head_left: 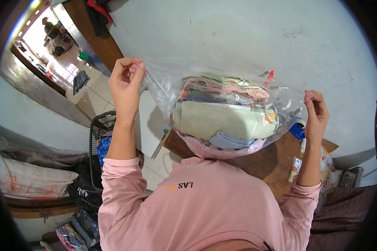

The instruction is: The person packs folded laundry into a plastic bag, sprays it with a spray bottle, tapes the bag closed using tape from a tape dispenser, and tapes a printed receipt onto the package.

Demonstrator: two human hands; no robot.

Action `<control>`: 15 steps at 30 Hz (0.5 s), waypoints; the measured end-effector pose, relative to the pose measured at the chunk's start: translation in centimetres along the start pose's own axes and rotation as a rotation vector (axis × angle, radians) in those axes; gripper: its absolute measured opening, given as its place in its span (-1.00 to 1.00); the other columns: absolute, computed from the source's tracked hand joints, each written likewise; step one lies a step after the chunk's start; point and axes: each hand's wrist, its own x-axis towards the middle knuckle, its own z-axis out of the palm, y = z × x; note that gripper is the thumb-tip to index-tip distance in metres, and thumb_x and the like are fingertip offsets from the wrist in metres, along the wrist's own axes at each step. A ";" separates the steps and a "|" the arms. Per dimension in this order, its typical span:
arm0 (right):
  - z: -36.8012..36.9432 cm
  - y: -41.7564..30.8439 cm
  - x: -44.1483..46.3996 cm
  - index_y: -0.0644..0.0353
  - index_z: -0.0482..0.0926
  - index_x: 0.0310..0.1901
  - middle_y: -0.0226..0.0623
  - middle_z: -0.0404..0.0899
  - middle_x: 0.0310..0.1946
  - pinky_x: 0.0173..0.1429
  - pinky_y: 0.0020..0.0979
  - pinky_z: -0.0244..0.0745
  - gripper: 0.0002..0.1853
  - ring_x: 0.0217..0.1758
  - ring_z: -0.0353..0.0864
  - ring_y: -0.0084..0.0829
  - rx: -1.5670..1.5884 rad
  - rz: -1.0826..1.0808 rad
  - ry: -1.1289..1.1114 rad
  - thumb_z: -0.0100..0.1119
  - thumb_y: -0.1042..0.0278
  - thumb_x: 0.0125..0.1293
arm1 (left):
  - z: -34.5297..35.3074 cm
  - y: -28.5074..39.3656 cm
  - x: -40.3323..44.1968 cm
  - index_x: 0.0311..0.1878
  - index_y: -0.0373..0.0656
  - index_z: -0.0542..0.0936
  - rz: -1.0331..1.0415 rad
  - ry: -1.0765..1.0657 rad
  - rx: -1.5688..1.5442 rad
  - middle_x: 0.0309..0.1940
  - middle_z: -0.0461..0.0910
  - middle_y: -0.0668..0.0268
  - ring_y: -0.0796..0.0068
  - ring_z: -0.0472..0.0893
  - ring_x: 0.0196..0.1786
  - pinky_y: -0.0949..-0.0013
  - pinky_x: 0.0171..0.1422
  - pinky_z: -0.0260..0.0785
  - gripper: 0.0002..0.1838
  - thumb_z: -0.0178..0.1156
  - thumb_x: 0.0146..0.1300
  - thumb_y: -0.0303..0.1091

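We have a clear plastic bag (161, 94) in the centre of the frame, with a stack of folded clothes (222, 119) inside it, above or on the brown tabletop (276, 169); we cannot tell whether its base rests there. Our left hand (128, 79), upper left of the frame, pinches one end of the bag's upper edge between thumb and fingers, and our right hand (316, 108), right of centre, pinches the other end the same way, so the plastic is drawn wide between them. To handle this well, we would keep the pull even, since our left hand sits higher in the frame and a lopsided tug could tilt the stack. Thin film probably tears or slips if strained, so a light, firm pinch seems better than a hard stretch. The light blue folded piece (232, 140) lies low in the stack, and keeping the bag level should stop it sliding out of line. We would also mind the blue object (297, 130) just beside our right hand, so the plastic does not catch it.
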 end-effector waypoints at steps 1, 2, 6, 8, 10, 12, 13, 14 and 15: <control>0.1 -0.3 0.0 0.24 0.57 -0.15 -0.50 0.44 -0.21 -0.04 -0.61 0.27 -0.87 -0.16 0.37 -0.65 0.007 0.013 0.004 0.12 0.57 0.28 | 0.0 -0.1 0.1 -0.18 -0.25 0.50 0.026 0.006 0.002 -0.36 0.43 0.43 0.70 0.40 -0.31 0.60 -0.17 0.33 -0.86 0.19 0.18 -0.59; 0.1 -0.4 0.0 0.24 0.56 -0.16 -0.49 0.44 -0.20 -0.04 -0.60 0.27 -0.88 -0.16 0.37 -0.65 0.013 0.024 0.009 0.11 0.58 0.28 | 0.0 -0.2 0.1 -0.17 -0.25 0.49 0.054 0.012 0.003 -0.35 0.43 0.43 0.70 0.40 -0.30 0.60 -0.16 0.33 -0.84 0.18 0.18 -0.60; -0.3 0.1 0.0 0.23 0.53 -0.18 -0.45 0.44 -0.17 0.00 -0.58 0.28 -0.89 -0.15 0.39 -0.63 0.124 -0.033 -0.039 0.11 0.59 0.27 | -0.6 -1.0 0.0 -0.09 -0.25 0.46 0.052 -0.038 -0.067 -0.27 0.49 0.34 0.59 0.49 -0.26 0.49 -0.09 0.39 -0.76 0.21 0.17 -0.59; -0.6 0.7 0.1 0.22 0.51 -0.19 -0.43 0.45 -0.15 0.00 -0.57 0.29 -0.89 -0.14 0.40 -0.63 0.113 -0.078 -0.064 0.11 0.59 0.27 | -0.6 -1.1 -0.1 -0.11 -0.24 0.47 0.042 -0.054 -0.160 -0.27 0.49 0.34 0.58 0.49 -0.25 0.49 -0.06 0.38 -0.79 0.20 0.19 -0.58; -0.6 1.0 0.0 0.22 0.51 -0.18 -0.43 0.45 -0.14 0.01 -0.56 0.30 -0.88 -0.14 0.40 -0.63 0.163 -0.028 -0.029 0.12 0.59 0.26 | 0.1 0.9 -0.4 -0.15 -0.24 0.47 -0.100 -0.049 -0.215 -0.29 0.47 0.37 0.62 0.48 -0.25 0.53 -0.09 0.36 -0.83 0.18 0.20 -0.58; -0.6 1.1 -0.1 0.23 0.51 -0.18 -0.43 0.46 -0.14 0.01 -0.56 0.30 -0.88 -0.14 0.41 -0.63 0.177 0.008 0.008 0.12 0.59 0.26 | 0.0 1.3 -0.5 -0.16 -0.23 0.46 -0.157 -0.082 -0.207 -0.31 0.47 0.39 0.64 0.48 -0.25 0.55 -0.11 0.36 -0.85 0.17 0.21 -0.57; -0.6 1.0 0.0 0.23 0.52 -0.18 -0.43 0.46 -0.13 0.01 -0.56 0.30 -0.88 -0.14 0.41 -0.63 0.166 0.020 0.028 0.13 0.59 0.26 | -0.5 0.8 -0.6 -0.16 -0.23 0.46 -0.144 -0.116 -0.171 -0.32 0.47 0.39 0.64 0.48 -0.26 0.55 -0.11 0.36 -0.85 0.17 0.22 -0.56; -0.6 0.9 0.0 0.23 0.52 -0.18 -0.43 0.46 -0.13 0.01 -0.56 0.30 -0.88 -0.14 0.41 -0.63 0.155 0.031 0.046 0.13 0.58 0.26 | -0.8 0.4 -0.7 -0.15 -0.23 0.46 -0.132 -0.149 -0.135 -0.32 0.47 0.39 0.65 0.48 -0.26 0.55 -0.12 0.37 -0.85 0.17 0.22 -0.55; -0.6 0.9 0.0 0.23 0.52 -0.17 -0.43 0.46 -0.13 0.02 -0.56 0.30 -0.88 -0.13 0.41 -0.63 0.155 0.040 0.036 0.13 0.58 0.26 | -0.8 0.0 -0.7 -0.15 -0.23 0.45 -0.108 -0.135 -0.122 -0.33 0.47 0.39 0.65 0.48 -0.27 0.55 -0.12 0.37 -0.84 0.17 0.22 -0.55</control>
